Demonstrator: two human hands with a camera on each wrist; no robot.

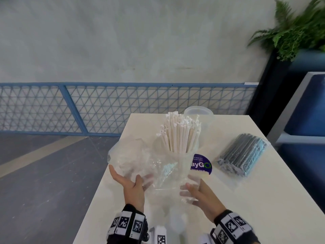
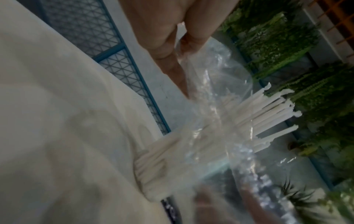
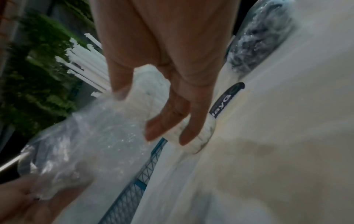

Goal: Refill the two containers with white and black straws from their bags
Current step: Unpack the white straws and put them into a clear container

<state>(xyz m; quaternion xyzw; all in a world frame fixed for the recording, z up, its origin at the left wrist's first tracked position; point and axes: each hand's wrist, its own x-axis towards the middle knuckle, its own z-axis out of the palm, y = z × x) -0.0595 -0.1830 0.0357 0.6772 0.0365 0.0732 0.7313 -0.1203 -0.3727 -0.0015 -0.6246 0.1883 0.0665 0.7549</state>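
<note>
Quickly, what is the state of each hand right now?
Left hand: holds the clear bag in its fingers.
Right hand: open, straight fingers touching the clear bag.

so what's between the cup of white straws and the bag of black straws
A round purple sticker on the table, clearest in the head view.

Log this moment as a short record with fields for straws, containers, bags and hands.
white straws: upright in the near container
far container: behind it, no straws visible
bag of black straws: lying on the table, right side
clear bag: no straws visible inside, held up left of the near container
left hand: holds the clear bag
right hand: fingers straight, touching the bag's edge
</note>
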